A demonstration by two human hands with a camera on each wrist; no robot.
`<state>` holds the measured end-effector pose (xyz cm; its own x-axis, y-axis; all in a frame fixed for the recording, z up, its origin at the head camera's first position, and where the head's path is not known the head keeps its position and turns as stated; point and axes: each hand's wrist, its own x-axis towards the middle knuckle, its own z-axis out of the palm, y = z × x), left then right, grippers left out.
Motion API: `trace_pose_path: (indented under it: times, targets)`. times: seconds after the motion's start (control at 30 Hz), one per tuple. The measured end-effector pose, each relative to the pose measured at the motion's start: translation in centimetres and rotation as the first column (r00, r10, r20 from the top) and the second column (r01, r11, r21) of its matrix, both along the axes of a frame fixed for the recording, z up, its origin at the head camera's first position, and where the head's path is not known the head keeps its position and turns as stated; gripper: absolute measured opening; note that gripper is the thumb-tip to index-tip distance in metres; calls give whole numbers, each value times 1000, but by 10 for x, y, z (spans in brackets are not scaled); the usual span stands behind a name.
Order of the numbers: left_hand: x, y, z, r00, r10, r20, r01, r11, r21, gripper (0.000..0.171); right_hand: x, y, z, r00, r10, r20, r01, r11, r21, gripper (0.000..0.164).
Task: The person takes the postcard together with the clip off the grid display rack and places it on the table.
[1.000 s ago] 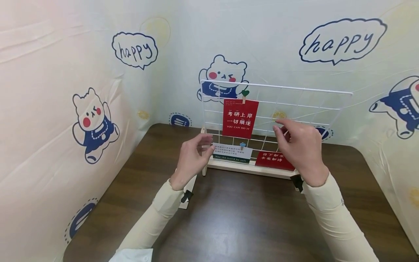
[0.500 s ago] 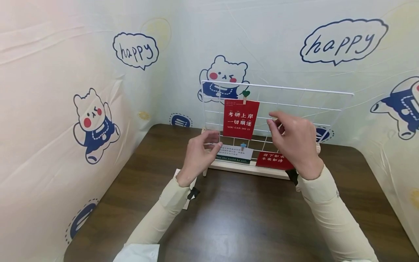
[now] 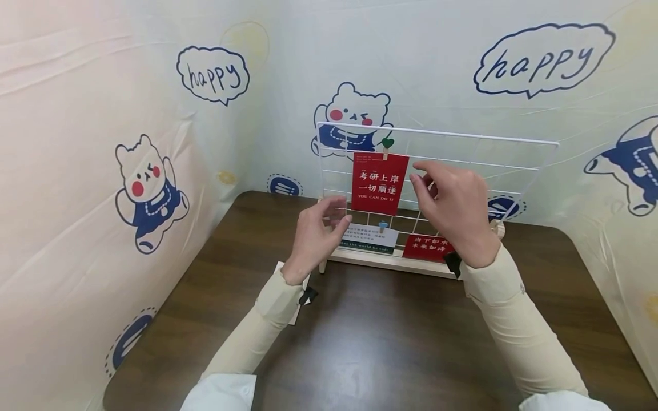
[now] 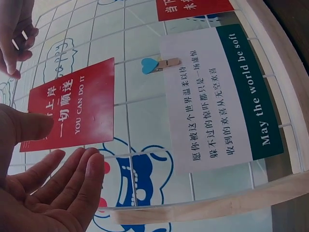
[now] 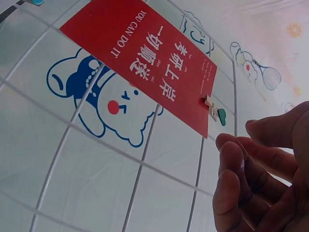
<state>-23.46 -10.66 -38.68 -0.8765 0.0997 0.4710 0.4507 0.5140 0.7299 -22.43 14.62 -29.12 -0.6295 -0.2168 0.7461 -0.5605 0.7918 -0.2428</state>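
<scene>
A white wire grid (image 3: 437, 132) stands in a pale wooden base (image 3: 390, 262). On it hangs a red card (image 3: 379, 182) reading "YOU CAN DO IT", pinned at the top by a clothespin with a green heart (image 3: 388, 144). Lower down, a white-and-green card (image 4: 205, 111) hangs from a clothespin with a blue heart (image 4: 149, 65); a second red card (image 3: 426, 248) is to its right. My left hand (image 3: 317, 237) is raised before the grid's left side, thumb apart from the fingers, holding nothing. Near the upper red card's right edge, my right hand (image 3: 454, 208) has loosely bent fingers and nothing between them.
A pale strip (image 3: 294, 317) lies on the dark wooden table (image 3: 360, 342), partly beneath my left forearm. Black straps circle both wrists. Behind the table hangs a cloth backdrop (image 3: 288, 68) printed with bears and "happy" bubbles.
My right hand has moved left and up, closer to the upper red card. My left hand has shifted slightly right and now overlaps the white-and-green card's edge. The cards stay in place.
</scene>
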Motion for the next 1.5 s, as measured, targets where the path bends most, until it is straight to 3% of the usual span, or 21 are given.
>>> trace_pose_path:
  times: [0.3,0.77,1.13,1.5]
  targets:
    - [-5,5,-1,1000,24,-16,-24,1000,-14,42,-4,-7,7,1000,6,-1,-6,1000,-10,26]
    - [-12,10,9,999,13,-42,-13,1000,-2,43,-10,-10,17,1000,10,7,-10,1000,-22,27]
    - [-16,15,12,998,33,-61,-33,999,6,44,-15,-12,18,999,-8,47,10,1000,-26,29]
    - [-24,17,17,998,13,-63,-11,999,37,42,-24,-18,22,998,-5,58,6,1000,-17,31]
